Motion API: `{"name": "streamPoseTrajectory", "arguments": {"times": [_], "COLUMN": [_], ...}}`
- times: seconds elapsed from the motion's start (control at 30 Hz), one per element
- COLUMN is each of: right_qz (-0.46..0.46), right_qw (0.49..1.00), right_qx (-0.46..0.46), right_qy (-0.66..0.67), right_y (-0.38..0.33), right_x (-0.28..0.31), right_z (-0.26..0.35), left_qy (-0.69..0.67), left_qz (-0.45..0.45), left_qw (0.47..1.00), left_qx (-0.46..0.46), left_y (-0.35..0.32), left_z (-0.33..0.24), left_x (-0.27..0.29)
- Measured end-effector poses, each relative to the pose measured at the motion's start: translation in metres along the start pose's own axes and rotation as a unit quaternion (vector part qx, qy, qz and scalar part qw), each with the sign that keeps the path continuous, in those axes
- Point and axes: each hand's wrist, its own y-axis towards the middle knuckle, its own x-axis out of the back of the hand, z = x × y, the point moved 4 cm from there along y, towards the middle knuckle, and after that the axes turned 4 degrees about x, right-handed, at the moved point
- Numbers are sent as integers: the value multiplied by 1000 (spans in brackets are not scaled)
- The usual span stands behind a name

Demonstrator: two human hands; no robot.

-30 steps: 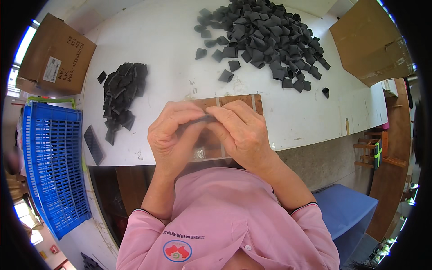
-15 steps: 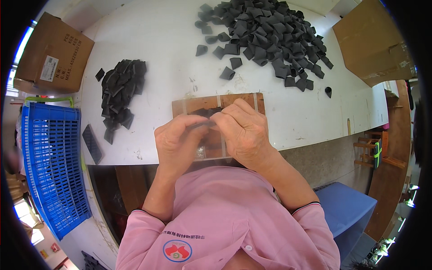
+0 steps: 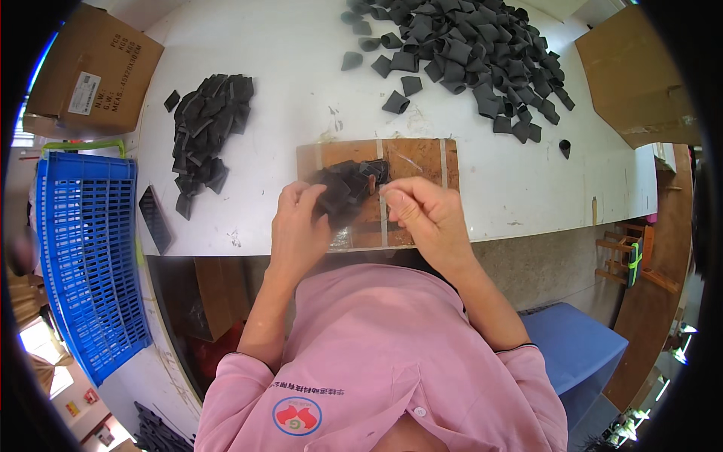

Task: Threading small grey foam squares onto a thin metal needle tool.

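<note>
My left hand (image 3: pixel 301 228) is at the near left of a brown wooden board (image 3: pixel 418 224), fingers and thumb apart. Just beyond its fingertips lie several dark grey fabric pieces (image 3: pixel 344 190) in a loose heap on the board; part of the heap is blurred. My right hand (image 3: pixel 431 224) hovers over the board's right half. Its thumb and forefinger are pinched together, and whatever may be between them is too small to make out. At the heap's right end a small dark piece (image 3: pixel 374 172) lies close to the right fingertips.
A big pile of grey fabric tubes (image 3: pixel 471 56) covers the far right of the white table (image 3: pixel 301 98). A smaller pile of flat dark pieces (image 3: pixel 199 128) lies left. Cardboard boxes (image 3: pixel 98 71) stand at both sides; a blue crate (image 3: pixel 94 256) and blue stool (image 3: pixel 568 346) are nearby.
My hands were together over the board with a dark piece between them. They have now parted, the left going left and the right going right, uncovering the heap of dark pieces.
</note>
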Motion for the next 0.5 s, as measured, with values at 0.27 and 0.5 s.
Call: {"name": "streamPoseTrajectory", "arguments": {"times": [0.27, 0.5], "right_qz": [35, 72], "right_qw": [997, 994], "right_qx": [41, -49], "right_qy": [-63, -72], "right_y": [-16, -14], "right_x": [-18, -36], "right_z": [-12, -25], "left_qy": [50, -11], "left_qz": [-18, -102], "left_qw": [995, 984], "left_qx": [-89, -146], "left_y": [6, 0], "left_z": [20, 13], "left_x": [-11, 6]}}
